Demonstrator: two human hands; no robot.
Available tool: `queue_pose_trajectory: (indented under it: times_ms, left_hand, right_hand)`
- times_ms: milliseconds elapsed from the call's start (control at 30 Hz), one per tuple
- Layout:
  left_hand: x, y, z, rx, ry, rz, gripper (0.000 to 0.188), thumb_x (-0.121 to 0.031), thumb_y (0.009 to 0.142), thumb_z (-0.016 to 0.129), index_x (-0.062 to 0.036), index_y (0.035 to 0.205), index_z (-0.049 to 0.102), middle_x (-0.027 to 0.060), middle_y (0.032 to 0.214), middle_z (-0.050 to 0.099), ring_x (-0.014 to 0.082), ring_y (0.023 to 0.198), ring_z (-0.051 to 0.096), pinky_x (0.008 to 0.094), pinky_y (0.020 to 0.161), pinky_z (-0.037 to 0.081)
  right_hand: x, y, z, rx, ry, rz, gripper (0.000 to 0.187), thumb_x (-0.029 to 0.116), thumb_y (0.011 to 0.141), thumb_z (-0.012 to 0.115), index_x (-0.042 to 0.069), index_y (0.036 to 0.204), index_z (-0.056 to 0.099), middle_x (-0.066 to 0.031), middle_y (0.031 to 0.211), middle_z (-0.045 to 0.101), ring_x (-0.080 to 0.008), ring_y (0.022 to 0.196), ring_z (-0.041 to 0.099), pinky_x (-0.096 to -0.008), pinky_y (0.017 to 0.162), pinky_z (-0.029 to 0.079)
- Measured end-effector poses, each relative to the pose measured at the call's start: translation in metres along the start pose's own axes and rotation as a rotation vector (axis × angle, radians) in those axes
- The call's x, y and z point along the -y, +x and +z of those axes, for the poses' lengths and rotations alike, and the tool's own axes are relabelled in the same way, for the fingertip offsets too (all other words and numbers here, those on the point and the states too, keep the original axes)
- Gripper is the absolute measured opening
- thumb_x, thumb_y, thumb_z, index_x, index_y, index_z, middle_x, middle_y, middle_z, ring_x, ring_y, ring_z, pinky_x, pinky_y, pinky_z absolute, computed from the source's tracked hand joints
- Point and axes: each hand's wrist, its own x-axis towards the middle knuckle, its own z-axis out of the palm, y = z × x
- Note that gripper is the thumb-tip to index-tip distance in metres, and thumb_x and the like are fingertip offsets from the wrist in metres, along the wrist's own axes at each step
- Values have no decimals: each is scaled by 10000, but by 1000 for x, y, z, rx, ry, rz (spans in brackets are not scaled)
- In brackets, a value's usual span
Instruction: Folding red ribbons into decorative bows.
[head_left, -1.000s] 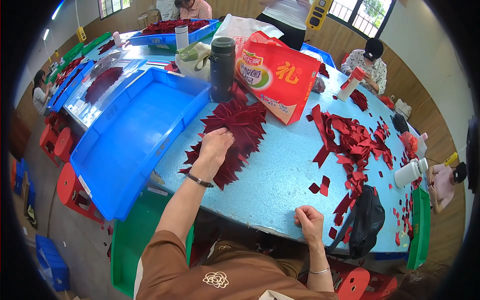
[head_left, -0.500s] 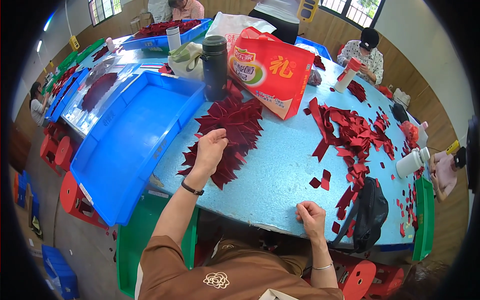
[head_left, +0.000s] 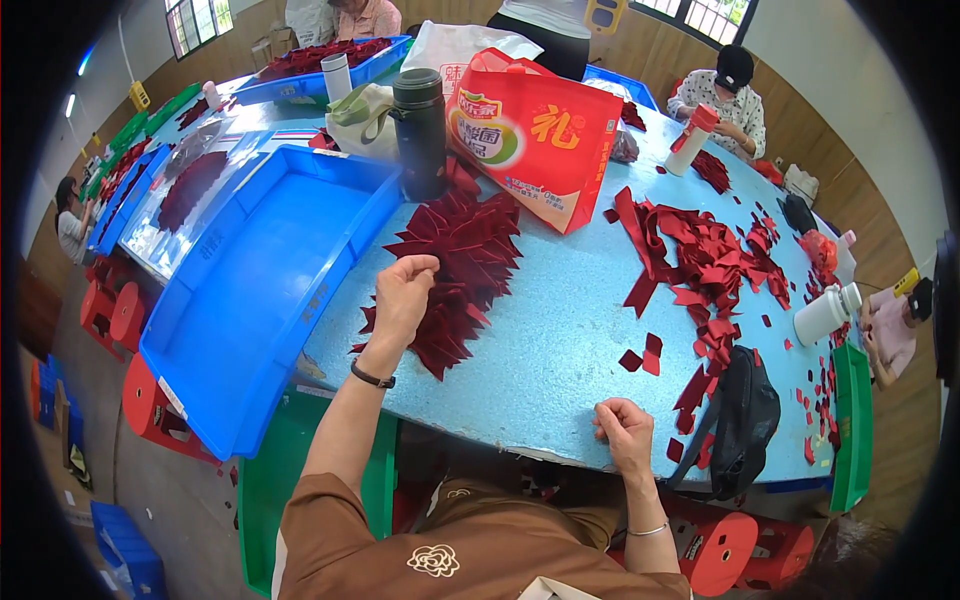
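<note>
My left hand (head_left: 403, 298) is over the left side of a pile of dark red, pointed fabric pieces (head_left: 462, 250). Its fingers are bent and drawn together, and I cannot make out anything between them. Near the table's front edge, my right hand (head_left: 625, 432) is closed, with thumb and forefinger close together. What it holds, if anything, is hidden. Two small red fabric scraps (head_left: 651, 354) lie beyond the right hand. Farther back on the right is a heap of loose red fabric strips (head_left: 690, 245).
A big blue tray (head_left: 260, 290) sits left of the pile. Behind stand a dark thermos (head_left: 420, 135) and a red gift bag (head_left: 535, 140). A black pouch (head_left: 745, 425) and white bottle (head_left: 828, 315) are on the right. Other people sit around the blue table (head_left: 560, 320).
My left hand has drawn slightly left across the pile, its fingers still bent. My right hand keeps its place and closed shape. The whole view has shifted a little.
</note>
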Motion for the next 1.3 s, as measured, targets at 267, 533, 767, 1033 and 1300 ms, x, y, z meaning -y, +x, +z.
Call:
queue_pose_trajectory:
  times_ms: [267, 533, 767, 1033, 1300]
  left_hand:
    - [-6, 9, 9, 34, 74, 6, 185, 24, 812, 543, 25, 938, 679, 44, 842, 656, 100, 734, 569, 225, 667, 454]
    - [-10, 10, 41, 27, 161, 119, 157, 24, 806, 556, 23, 900, 681, 28, 743, 641, 76, 661, 553, 220, 602, 442]
    - [-22, 2, 73, 36, 298, 166, 133, 15, 816, 579, 13, 907, 676, 16, 723, 631, 63, 636, 539, 210, 576, 426]
    - [-74, -44, 180, 230, 277, 374, 110, 18, 855, 589, 10, 945, 653, -7, 835, 620, 45, 735, 538, 187, 642, 429]
    - [-63, -94, 370, 906, 261, 320, 183, -62, 818, 669, 39, 970, 648, 34, 813, 655, 100, 753, 605, 233, 697, 490]
  right_hand:
    - [8, -1, -15, -29, 29, -15, 119, 104, 885, 619, -6, 847, 646, -22, 673, 619, -54, 541, 538, -194, 498, 422]
    - [12, 5, -43, -11, 57, -52, 135, 113, 879, 625, -6, 820, 648, -14, 651, 620, -55, 534, 544, -194, 486, 409]
    - [7, 7, -75, -18, 127, -72, 119, 101, 873, 628, -11, 834, 645, -17, 653, 616, -55, 537, 541, -196, 486, 405]
    - [-12, 17, -127, 2, 46, -127, 134, 129, 888, 610, 4, 861, 651, -23, 665, 616, -72, 577, 559, -225, 526, 455]
    - [-7, 22, -178, 28, -34, -190, 176, 203, 856, 615, 31, 854, 651, -149, 733, 618, -295, 645, 593, -360, 603, 466]
